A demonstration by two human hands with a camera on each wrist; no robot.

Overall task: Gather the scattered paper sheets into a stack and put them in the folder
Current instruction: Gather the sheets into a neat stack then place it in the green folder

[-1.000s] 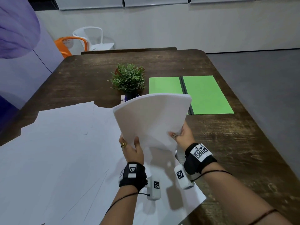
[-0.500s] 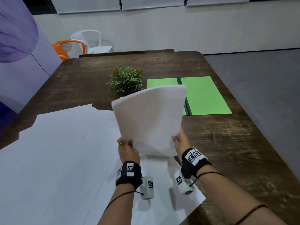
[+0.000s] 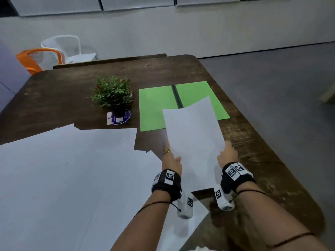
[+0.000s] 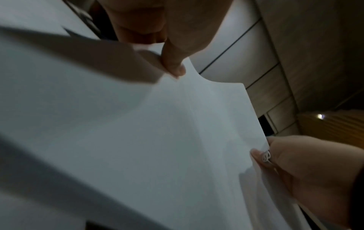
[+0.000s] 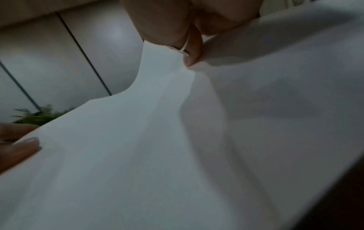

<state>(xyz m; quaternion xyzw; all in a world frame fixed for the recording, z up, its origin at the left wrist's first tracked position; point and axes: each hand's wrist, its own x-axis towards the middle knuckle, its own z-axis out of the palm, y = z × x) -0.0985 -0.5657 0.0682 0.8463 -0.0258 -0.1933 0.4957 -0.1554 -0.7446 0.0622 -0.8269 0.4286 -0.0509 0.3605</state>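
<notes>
Paper stack (image 3: pixel 192 142) held above the desk (image 3: pixel 54 98) by both hands, tilted up over the near edge of the open green folder (image 3: pixel 154 105). Left hand (image 3: pixel 171 161) pinches the stack's left edge, thumb on top; right hand (image 3: pixel 227 156) pinches the right edge. Loose sheets (image 3: pixel 63 169) lie spread across the desk's left side. Potted plant (image 3: pixel 112 93) stands just left of the folder.

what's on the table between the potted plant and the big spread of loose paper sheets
Head view: a round blue sticker or coaster under the potted plant, then a bare strip of dark table before the loose paper sheets begin.
</notes>
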